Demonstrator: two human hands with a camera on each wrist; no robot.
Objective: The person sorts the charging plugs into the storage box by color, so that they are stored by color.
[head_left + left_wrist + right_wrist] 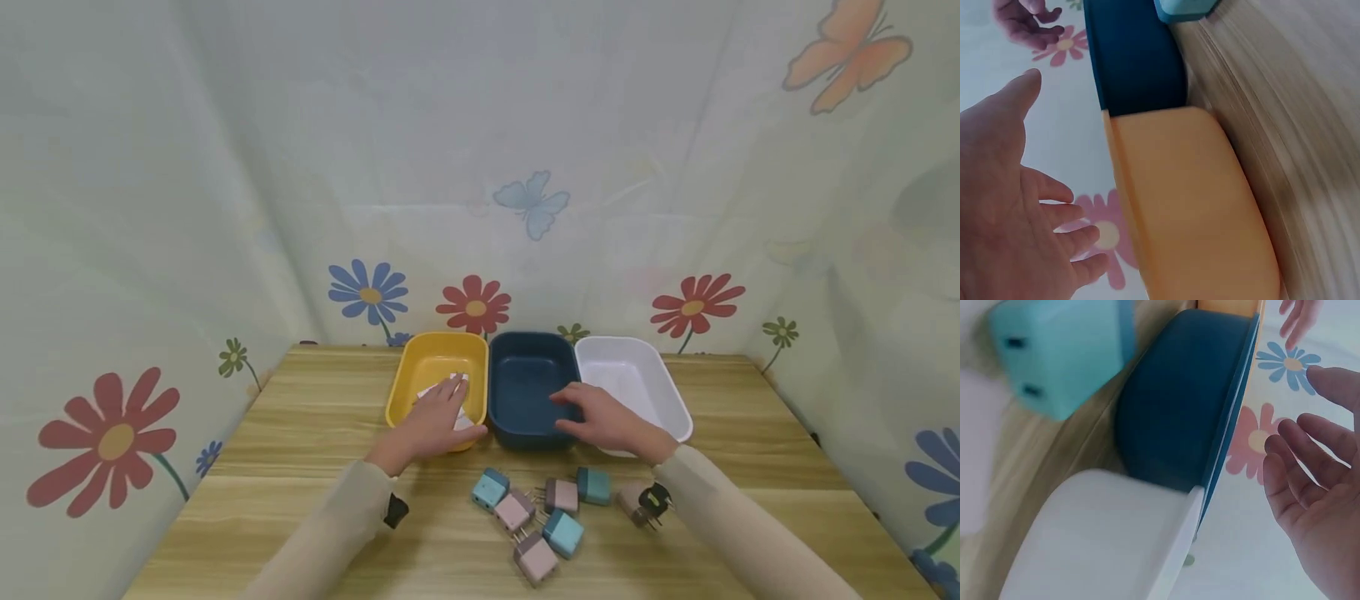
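My left hand (435,423) is over the yellow bin (400,379), its fingers extended and nothing held. White pieces (459,417) lie in that bin, partly hidden by the hand, so their kind is unclear. Above the right edge of the dark blue bin (528,379) and the white bin (663,392) hovers my right hand (606,417), fingers relaxed and apart. Both palms look bare in the wrist views. On the table before the bins sit several plug chargers: pink ones such as this pink charger (536,557), and teal ones such as this teal charger (564,533).
The three bins stand side by side near the back of the wooden table (315,467). A pink charger (633,500) lies apart at the right, beside the right wrist's dark camera (655,498). Behind hangs a flower-printed curtain (420,208).
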